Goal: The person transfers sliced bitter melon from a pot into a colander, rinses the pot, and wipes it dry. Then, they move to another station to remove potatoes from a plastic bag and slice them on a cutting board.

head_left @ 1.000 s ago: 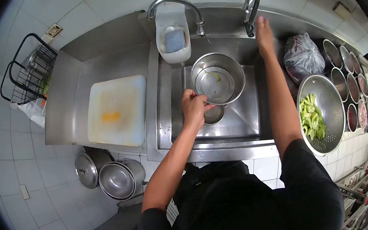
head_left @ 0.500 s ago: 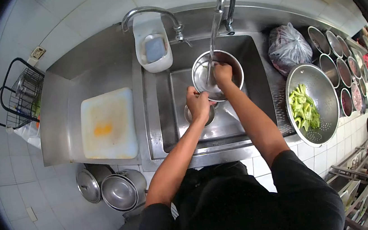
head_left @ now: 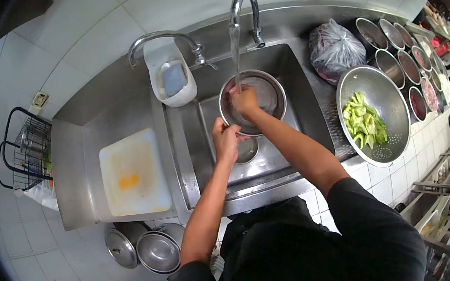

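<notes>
A round stainless steel bowl (head_left: 271, 97) is held over the sink (head_left: 301, 126), beneath a running tap (head_left: 243, 5). My left hand (head_left: 226, 139) grips its near left rim, thumb and fingers closed. Inside the bowl, on its left side, is my right hand (head_left: 245, 100), fingers curled beside the stream of water. Whatever those fingers hold, if anything, is hidden. A smaller metal bowl (head_left: 247, 151) lies lower in the sink, partly covered by the held one.
Right of the sink stands a colander (head_left: 393, 104) with cut green vegetables (head_left: 364, 119), near a filled plastic bag (head_left: 336, 53) and several metal containers (head_left: 390, 66). To the left are a white cutting board (head_left: 134, 176) and a white holder with a sponge (head_left: 173, 79). Pots (head_left: 159, 252) stand below.
The view has shifted and turned slightly. My right hand has moved from the bowl's right side to its left, by the water stream. My left hand keeps its grip on the rim.
</notes>
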